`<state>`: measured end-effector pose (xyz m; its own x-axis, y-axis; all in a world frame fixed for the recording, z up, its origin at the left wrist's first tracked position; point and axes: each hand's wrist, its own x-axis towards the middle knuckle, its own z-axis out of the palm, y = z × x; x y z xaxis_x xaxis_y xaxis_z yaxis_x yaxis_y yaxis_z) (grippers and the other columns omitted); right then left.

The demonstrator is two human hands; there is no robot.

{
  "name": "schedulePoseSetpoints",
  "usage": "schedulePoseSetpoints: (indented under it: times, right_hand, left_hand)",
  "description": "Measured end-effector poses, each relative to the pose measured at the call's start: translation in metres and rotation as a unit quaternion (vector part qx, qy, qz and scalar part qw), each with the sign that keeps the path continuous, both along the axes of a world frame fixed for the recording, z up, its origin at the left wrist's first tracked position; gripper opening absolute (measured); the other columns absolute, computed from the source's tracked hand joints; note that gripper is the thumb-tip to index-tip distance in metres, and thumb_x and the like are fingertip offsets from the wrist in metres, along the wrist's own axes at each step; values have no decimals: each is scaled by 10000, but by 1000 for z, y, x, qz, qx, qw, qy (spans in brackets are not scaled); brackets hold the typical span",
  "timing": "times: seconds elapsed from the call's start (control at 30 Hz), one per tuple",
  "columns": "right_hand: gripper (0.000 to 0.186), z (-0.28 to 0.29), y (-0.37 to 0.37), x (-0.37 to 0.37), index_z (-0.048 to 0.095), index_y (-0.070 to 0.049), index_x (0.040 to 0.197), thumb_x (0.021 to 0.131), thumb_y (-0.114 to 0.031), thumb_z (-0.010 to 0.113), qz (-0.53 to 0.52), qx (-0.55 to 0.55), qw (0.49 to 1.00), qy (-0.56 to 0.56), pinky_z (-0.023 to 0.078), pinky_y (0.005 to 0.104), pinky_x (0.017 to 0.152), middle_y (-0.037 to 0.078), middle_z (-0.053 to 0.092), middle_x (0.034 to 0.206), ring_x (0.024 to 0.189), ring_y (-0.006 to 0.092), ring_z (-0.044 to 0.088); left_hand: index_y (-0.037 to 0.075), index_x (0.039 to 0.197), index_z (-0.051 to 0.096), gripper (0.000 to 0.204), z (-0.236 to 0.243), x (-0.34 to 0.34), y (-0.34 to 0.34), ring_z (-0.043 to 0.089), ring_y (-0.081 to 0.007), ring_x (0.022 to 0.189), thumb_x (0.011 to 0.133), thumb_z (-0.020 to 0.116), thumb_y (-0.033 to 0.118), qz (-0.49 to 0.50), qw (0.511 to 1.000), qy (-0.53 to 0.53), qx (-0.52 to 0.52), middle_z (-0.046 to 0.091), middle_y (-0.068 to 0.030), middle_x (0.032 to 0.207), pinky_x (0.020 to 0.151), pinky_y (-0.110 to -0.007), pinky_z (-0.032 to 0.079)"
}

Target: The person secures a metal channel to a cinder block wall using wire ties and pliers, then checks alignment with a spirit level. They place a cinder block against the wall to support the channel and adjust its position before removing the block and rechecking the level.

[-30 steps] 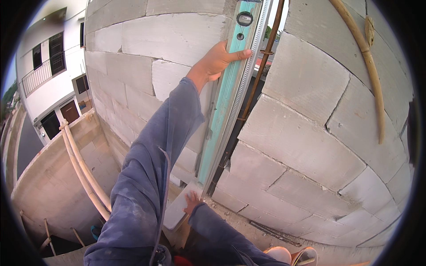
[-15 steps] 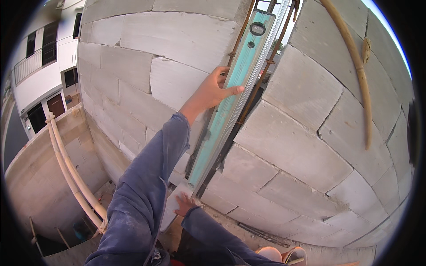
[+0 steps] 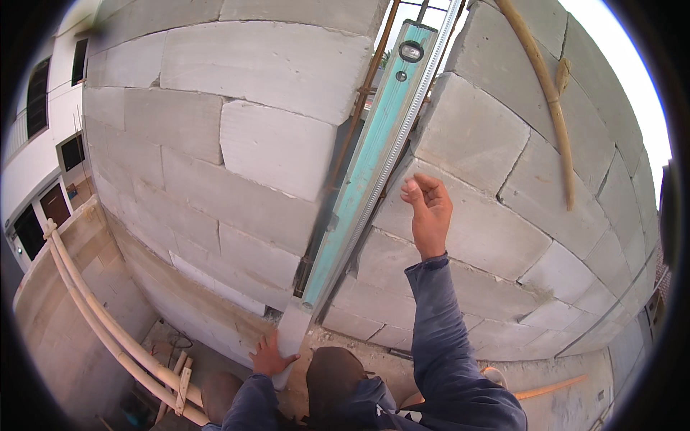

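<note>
A long teal spirit level point(image 3: 359, 179) stands against the gap between two wall sections, its top leaning right in view. Along its right side runs a narrow perforated metal strip point(image 3: 408, 115). Below the level's foot is a pale, smooth piece like a block or board point(image 3: 293, 329). My left hand point(image 3: 269, 355) rests with spread fingers at the left edge of that pale piece. Right of the level, my right hand point(image 3: 431, 212) is raised in front of the wall, apart from the level. Its fingers are curled with the thumb against them; anything inside is hidden.
Pale block walls point(image 3: 273, 144) rise on both sides, with rusty steel bars point(image 3: 353, 122) in the gap. A bent wooden pole point(image 3: 553, 100) crosses the right wall. Bamboo poles point(image 3: 108, 309) lean over a low wall at left. An orange handle-like bar point(image 3: 550, 388) lies lower right.
My left hand has left the upper part of the level and come down to the pale piece. My right hand has risen from there to the level's right. The view has shifted.
</note>
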<state>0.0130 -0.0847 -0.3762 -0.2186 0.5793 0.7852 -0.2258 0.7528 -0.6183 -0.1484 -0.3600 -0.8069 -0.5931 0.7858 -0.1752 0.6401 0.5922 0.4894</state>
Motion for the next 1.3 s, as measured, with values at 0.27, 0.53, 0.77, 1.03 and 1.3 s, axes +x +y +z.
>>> schedulePoseSetpoints:
  times: [0.27, 0.53, 0.77, 1.03, 1.3]
  right_hand:
    - [547, 169, 13, -57, 533, 72, 1456, 1056, -222, 762, 95, 10, 995, 27, 593, 361, 974, 181, 737, 1281, 1149, 211, 717]
    - [432, 161, 26, -72, 620, 93, 1368, 1054, -169, 757, 134, -6, 989, 58, 597, 325, 940, 149, 766, 1209, 1073, 187, 740]
    - [449, 168, 23, -66, 606, 97, 1393, 1064, -177, 740, 127, -9, 992, 11, 620, 337, 915, 137, 766, 1200, 1055, 181, 744]
    - [491, 171, 34, -56, 574, 115, 1419, 1062, -180, 739, 81, 40, 996, 4, 634, 343, 931, 160, 756, 1200, 1073, 212, 755]
    - [394, 134, 40, 13, 648, -7, 1403, 1035, -143, 677, -364, 442, 811, -122, 462, 437, 1174, 219, 643, 1437, 1366, 401, 596]
  left_hand:
    - [223, 1708, 308, 1268, 5, -5, -5, 740, -442, 1155, 709, 854, 781, 19, 995, -86, 40, 764, -236, 1237, 993, -547, 580]
    - [191, 1705, 316, 1291, 2, -3, -5, 749, -438, 1126, 701, 843, 809, 11, 996, -87, 29, 762, -235, 1244, 964, -546, 582]
    - [114, 1598, 427, 1197, -12, -2, -4, 744, -432, 1133, 697, 873, 764, 39, 994, -88, 55, 752, -241, 1267, 971, -541, 575]
    - [75, 1516, 484, 1105, 8, -3, -1, 720, -432, 1189, 723, 875, 738, 35, 995, -90, 29, 726, -241, 1312, 984, -546, 570]
    - [58, 1538, 451, 1137, 2, 1, 7, 727, -426, 1181, 744, 848, 770, 19, 996, -82, 7, 704, -237, 1352, 978, -527, 584]
